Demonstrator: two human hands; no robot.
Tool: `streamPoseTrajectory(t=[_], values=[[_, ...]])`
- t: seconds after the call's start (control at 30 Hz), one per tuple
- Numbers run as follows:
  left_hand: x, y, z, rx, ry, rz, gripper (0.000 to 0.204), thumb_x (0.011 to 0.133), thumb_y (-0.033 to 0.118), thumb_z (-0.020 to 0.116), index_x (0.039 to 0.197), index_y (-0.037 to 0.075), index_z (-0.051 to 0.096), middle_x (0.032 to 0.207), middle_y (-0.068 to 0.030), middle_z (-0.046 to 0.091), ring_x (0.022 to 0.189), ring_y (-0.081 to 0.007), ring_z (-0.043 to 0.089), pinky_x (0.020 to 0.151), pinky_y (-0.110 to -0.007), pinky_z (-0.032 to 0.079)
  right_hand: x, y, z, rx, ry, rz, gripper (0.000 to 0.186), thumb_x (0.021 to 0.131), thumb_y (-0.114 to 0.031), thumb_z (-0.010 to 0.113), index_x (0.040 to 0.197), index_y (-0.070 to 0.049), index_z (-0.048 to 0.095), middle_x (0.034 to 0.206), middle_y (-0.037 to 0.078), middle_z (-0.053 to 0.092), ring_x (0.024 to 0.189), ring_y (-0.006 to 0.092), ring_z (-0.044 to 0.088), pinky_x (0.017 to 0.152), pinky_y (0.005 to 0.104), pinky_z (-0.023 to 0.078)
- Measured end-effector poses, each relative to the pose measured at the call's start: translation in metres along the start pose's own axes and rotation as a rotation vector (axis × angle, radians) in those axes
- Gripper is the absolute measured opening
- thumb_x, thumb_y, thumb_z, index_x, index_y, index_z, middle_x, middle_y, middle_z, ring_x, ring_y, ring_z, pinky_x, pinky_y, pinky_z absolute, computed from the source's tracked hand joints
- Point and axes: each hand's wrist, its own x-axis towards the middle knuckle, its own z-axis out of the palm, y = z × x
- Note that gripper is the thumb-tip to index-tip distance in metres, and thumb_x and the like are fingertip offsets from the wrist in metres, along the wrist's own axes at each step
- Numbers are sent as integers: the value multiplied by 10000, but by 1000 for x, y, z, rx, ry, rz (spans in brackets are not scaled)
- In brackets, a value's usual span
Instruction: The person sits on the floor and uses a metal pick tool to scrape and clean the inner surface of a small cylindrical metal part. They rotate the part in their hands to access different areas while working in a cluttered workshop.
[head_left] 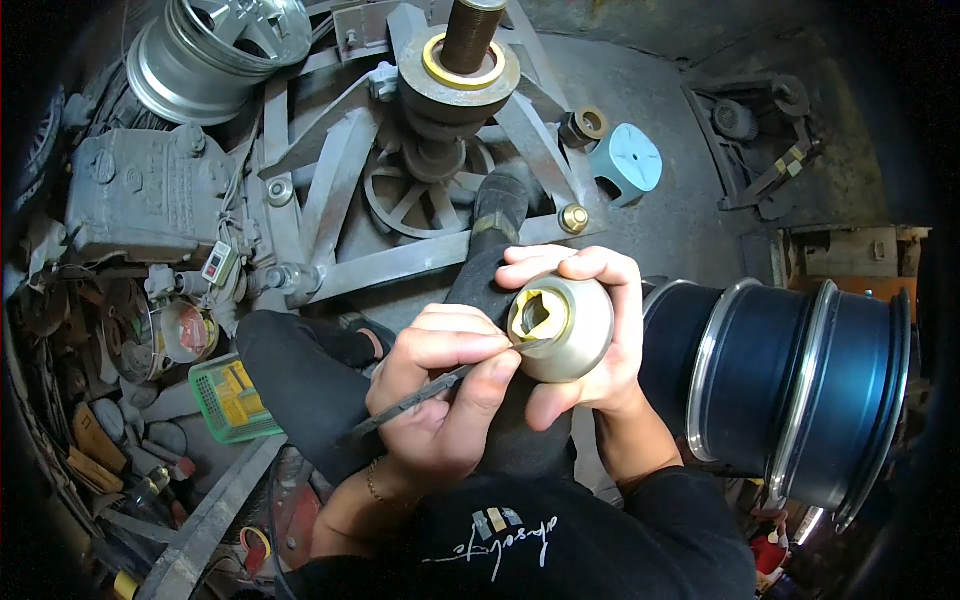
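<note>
My right hand grips a rounded, pale metal piece that narrows toward a round opening. Yellow tape or film with a ragged edge rings this opening. In my left hand is a thin, dark, flat blade-like tool, pinched between thumb and fingers. Its narrow tip touches or nearly touches the lower edge of the yellow ring. Both hands are close together above my lap.
In front stands a steel frame with an upright threaded shaft. Blue wheel rims lie at right, a silver rim far left. A light-blue stool stands beyond the frame; a green basket is by my left knee.
</note>
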Motion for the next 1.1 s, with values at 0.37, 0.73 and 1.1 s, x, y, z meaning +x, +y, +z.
streamPoseTrajectory(t=[0.37,0.73,1.1], values=[[2,-11,-6,-139,-27,-21,192,886,-57,725,1027,-22,601,966,-168,685,903,-263,674,836,-368,541,3,2,-2,69,40,81,1118,472,-464,1006,1328,-17,444,1233,193,673,1238,293,623,1105,448,456],[4,-1,0,-54,-10,21,189,859,-46,756,1004,-13,639,934,-162,695,861,-263,679,792,-355,545,0,-2,1,-46,39,11,1071,478,-420,1015,1310,-46,454,1236,186,679,1283,351,578,1122,500,420],[14,10,-4,142,-107,70,206,837,-39,761,992,-4,630,891,-139,692,811,-253,673,752,-357,546,1,-2,1,-115,19,-41,1042,505,-467,996,1290,-42,459,1225,210,678,1242,372,599,1101,514,432]])
